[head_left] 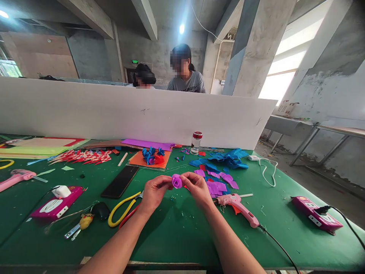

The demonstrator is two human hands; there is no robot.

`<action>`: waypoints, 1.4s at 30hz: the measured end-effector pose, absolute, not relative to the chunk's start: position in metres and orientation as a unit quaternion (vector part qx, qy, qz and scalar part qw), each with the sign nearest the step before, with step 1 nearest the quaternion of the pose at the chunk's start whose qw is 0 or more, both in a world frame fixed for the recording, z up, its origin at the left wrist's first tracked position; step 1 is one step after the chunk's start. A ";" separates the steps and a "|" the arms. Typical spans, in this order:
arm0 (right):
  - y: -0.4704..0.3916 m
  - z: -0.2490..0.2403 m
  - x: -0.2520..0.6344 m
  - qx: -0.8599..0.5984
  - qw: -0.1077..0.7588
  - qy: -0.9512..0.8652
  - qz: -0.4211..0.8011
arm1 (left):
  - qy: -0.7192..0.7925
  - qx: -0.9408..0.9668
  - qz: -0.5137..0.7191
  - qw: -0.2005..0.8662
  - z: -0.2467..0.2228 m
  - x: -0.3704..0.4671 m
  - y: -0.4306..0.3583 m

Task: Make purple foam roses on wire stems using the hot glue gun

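Between my two hands, above the green table, is a small purple paper rose. My left hand pinches it from the left with thumb and fingertips. From the right, the fingers of my right hand are closed on its edge. Purple paper petals lie just beyond my right hand, with a few red scraps among them. Close to my right wrist rests a pink hot glue gun. Yellow-handled scissors lie partly hidden behind my left wrist.
A black phone, keys and a power strip lie left. Finished paper flowers sit on orange paper. Blue crepe paper and a glass jar stand near a white board; two people are behind it. Another power strip is right.
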State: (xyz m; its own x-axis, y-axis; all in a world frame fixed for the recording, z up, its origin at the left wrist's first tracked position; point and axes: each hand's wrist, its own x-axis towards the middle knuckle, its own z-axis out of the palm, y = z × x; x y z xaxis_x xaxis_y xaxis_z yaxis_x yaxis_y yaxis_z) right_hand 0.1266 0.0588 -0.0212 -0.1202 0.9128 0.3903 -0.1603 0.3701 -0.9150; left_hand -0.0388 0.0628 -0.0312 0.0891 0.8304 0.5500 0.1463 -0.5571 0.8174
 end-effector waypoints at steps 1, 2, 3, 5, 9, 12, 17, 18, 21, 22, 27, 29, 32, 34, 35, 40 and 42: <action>0.059 -0.021 0.128 -0.317 0.577 -0.589 0.469 | 0.363 0.673 0.570 0.300 -0.030 -0.039 0.062; 0.059 -0.021 0.129 -0.315 0.575 -0.590 0.471 | 0.365 0.672 0.570 0.300 -0.030 -0.039 0.062; 0.058 -0.020 0.130 -0.315 0.575 -0.592 0.469 | 0.366 0.672 0.570 0.300 -0.029 -0.039 0.062; 0.057 -0.018 0.133 -0.316 0.576 -0.602 0.454 | 0.366 0.676 0.566 0.298 -0.029 -0.040 0.061; 0.054 -0.013 0.138 -0.321 0.567 -0.637 0.412 | 0.357 0.702 0.548 0.282 -0.029 -0.042 0.061; 0.054 -0.012 0.140 -0.323 0.566 -0.661 0.373 | 0.354 0.725 0.525 0.272 -0.029 -0.043 0.060; 0.056 -0.014 0.140 -0.327 0.566 -0.677 0.338 | 0.363 0.740 0.507 0.252 -0.029 -0.042 0.059; 0.056 -0.014 0.140 -0.327 0.566 -0.678 0.337 | 0.364 0.741 0.506 0.250 -0.029 -0.042 0.060; 0.057 -0.015 0.141 -0.326 0.563 -0.680 0.339 | 0.363 0.742 0.504 0.252 -0.030 -0.042 0.060; 0.057 -0.015 0.141 -0.325 0.561 -0.680 0.343 | 0.362 0.743 0.502 0.255 -0.030 -0.042 0.060; 0.056 -0.015 0.141 -0.317 0.544 -0.671 0.392 | 0.355 0.734 0.493 0.305 -0.031 -0.040 0.060; 0.055 -0.015 0.139 -0.315 0.538 -0.662 0.416 | 0.351 0.727 0.497 0.318 -0.032 -0.040 0.061; 0.056 -0.016 0.136 -0.316 0.564 -0.616 0.451 | 0.355 0.706 0.525 0.315 -0.035 -0.039 0.064; 0.057 -0.018 0.133 -0.318 0.606 -0.558 0.469 | 0.360 0.671 0.555 0.336 -0.038 -0.039 0.067; 0.058 -0.019 0.132 -0.318 0.624 -0.532 0.476 | 0.361 0.651 0.567 0.352 -0.039 -0.038 0.068; 0.060 -0.023 0.128 -0.329 0.609 -0.514 0.507 | 0.368 0.609 0.598 0.368 -0.040 -0.037 0.070; 0.058 -0.023 0.126 -0.329 0.578 -0.523 0.533 | 0.369 0.620 0.607 0.333 -0.038 -0.038 0.069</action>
